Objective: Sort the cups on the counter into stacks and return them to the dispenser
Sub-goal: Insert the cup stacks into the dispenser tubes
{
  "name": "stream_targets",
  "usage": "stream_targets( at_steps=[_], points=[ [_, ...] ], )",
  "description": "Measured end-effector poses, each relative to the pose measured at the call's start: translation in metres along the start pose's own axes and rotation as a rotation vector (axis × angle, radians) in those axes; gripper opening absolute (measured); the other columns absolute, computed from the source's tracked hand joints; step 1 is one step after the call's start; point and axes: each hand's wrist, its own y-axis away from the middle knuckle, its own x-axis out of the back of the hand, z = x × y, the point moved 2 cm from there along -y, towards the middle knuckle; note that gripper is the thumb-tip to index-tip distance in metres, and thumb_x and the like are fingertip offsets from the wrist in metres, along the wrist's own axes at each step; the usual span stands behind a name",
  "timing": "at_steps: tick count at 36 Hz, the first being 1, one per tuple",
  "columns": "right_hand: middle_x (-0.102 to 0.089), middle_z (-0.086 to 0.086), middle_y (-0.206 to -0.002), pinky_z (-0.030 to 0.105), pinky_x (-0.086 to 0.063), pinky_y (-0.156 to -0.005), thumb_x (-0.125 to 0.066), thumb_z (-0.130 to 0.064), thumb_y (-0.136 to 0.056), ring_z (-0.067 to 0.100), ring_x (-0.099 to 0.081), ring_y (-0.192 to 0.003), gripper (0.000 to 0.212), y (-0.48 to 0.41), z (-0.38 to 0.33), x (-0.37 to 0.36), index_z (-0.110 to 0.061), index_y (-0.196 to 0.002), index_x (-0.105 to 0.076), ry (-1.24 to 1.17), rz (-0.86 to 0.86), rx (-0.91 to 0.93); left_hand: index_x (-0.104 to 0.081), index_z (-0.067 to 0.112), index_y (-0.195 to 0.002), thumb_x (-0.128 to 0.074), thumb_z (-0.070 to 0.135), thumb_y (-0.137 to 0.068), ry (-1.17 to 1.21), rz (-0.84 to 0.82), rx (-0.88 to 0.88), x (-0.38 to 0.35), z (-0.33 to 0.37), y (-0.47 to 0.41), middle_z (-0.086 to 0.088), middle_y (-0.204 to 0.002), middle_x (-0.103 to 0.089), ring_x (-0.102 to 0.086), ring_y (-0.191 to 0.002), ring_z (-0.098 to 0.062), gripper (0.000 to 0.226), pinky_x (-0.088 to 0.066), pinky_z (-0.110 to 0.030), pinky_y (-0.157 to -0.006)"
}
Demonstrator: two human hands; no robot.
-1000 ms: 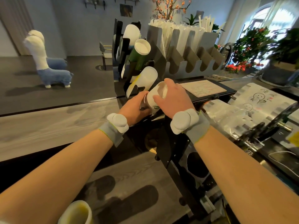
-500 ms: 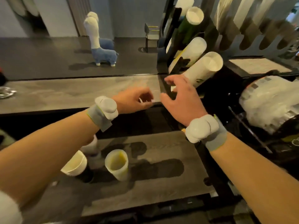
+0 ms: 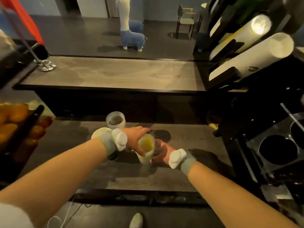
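Note:
A yellow-tinted cup (image 3: 146, 149) stands on the lower counter (image 3: 189, 142). My left hand (image 3: 135, 139) grips its rim from the left, and my right hand (image 3: 160, 153) holds its side from the right. Behind my left wrist stand a frosted clear cup (image 3: 115, 120) and a white-rimmed dark cup (image 3: 98, 133), partly hidden by the wrist. The black cup dispenser (image 3: 230, 76) rises at the upper right with long white cup stacks (image 3: 256, 55) lying slanted in its slots.
A raised wooden bar top (image 3: 115, 74) runs across behind the lower counter. A tray of oranges (image 3: 14, 122) sits at the left edge. A black rack with round holes (image 3: 278, 148) stands at the right. A metal stand base (image 3: 45, 65) rests on the bar top's left end.
Both hands came down from the dispenser to the lower counter and took hold of the yellow-tinted cup. The view tilted down and left.

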Motion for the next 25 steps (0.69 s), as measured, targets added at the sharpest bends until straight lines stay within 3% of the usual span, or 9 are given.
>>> stream_targets(
  at_steps=[2, 5, 8, 10, 13, 18, 25],
  points=[
    [-0.056, -0.008, -0.116, 0.005, -0.040, -0.087, -0.074, -0.002, -0.082, 0.013, -0.053, -0.114, 0.062, -0.015, 0.009, -0.014, -0.015, -0.133, -0.043, 0.025, 0.019, -0.036, -0.005, 0.019, -0.157, -0.081, 0.050, -0.072, -0.003, -0.016, 0.020, -0.014, -0.006, -0.004, -0.007, -0.156, -0.029, -0.039, -0.140, -0.027, 0.118, -0.038, -0.042, -0.112],
    [-0.054, 0.011, -0.134, 0.018, -0.037, -0.090, -0.076, -0.014, -0.082, 0.028, -0.052, -0.125, 0.071, -0.027, 0.012, -0.023, -0.007, -0.142, -0.038, 0.106, 0.083, -0.091, 0.001, 0.020, -0.157, -0.082, 0.047, -0.073, 0.006, -0.022, 0.012, -0.029, -0.014, -0.011, -0.008, -0.154, -0.028, -0.044, -0.136, -0.029, 0.121, -0.043, -0.042, -0.107],
    [-0.054, 0.020, -0.132, 0.004, -0.038, -0.073, -0.064, 0.000, -0.091, 0.026, -0.051, -0.124, 0.051, -0.034, 0.008, -0.023, 0.005, -0.136, -0.042, 0.104, 0.088, 0.005, 0.001, 0.022, -0.156, -0.082, 0.044, -0.074, 0.014, 0.035, -0.006, -0.038, -0.016, -0.016, -0.008, -0.152, -0.031, -0.049, -0.131, -0.029, 0.119, -0.048, -0.040, -0.102],
    [-0.057, 0.015, -0.127, 0.002, -0.041, -0.072, -0.068, -0.001, -0.088, 0.021, -0.053, -0.120, 0.053, -0.039, 0.010, -0.024, -0.001, -0.135, -0.044, -0.019, 0.103, -0.030, -0.002, 0.022, -0.156, -0.081, 0.043, -0.075, 0.020, 0.077, -0.023, -0.041, -0.019, -0.021, -0.007, -0.150, -0.033, -0.051, -0.129, -0.029, 0.115, -0.050, -0.039, -0.100],
    [-0.058, -0.003, -0.118, 0.018, -0.044, -0.085, -0.079, -0.011, -0.079, 0.017, -0.056, -0.117, 0.064, -0.041, 0.015, -0.020, -0.016, -0.134, -0.046, -0.137, 0.149, -0.061, -0.005, 0.024, -0.155, -0.080, 0.044, -0.075, 0.078, 0.110, -0.052, -0.034, -0.021, -0.023, -0.006, -0.147, -0.035, -0.049, -0.129, -0.028, 0.112, -0.049, -0.039, -0.100],
    [-0.065, -0.004, -0.118, 0.038, -0.051, -0.096, -0.089, -0.028, -0.065, 0.015, -0.062, -0.110, 0.074, -0.040, 0.003, 0.018, -0.019, -0.129, -0.053, -0.193, 0.277, -0.047, -0.008, 0.024, -0.157, -0.081, 0.050, -0.073, 0.267, 0.224, -0.124, 0.024, -0.015, -0.016, -0.004, -0.155, -0.031, -0.038, -0.139, -0.022, 0.113, -0.038, -0.036, -0.112],
    [-0.067, -0.009, -0.114, 0.036, -0.054, -0.093, -0.082, -0.038, -0.071, 0.008, -0.064, -0.105, 0.062, -0.010, -0.059, 0.097, -0.028, -0.127, -0.056, -0.303, 0.516, 0.107, -0.014, 0.029, -0.155, -0.089, 0.045, -0.062, 0.485, 0.363, -0.297, 0.136, 0.011, 0.005, 0.007, -0.149, -0.034, -0.033, -0.134, -0.008, 0.120, -0.029, -0.024, -0.108]
  ],
)
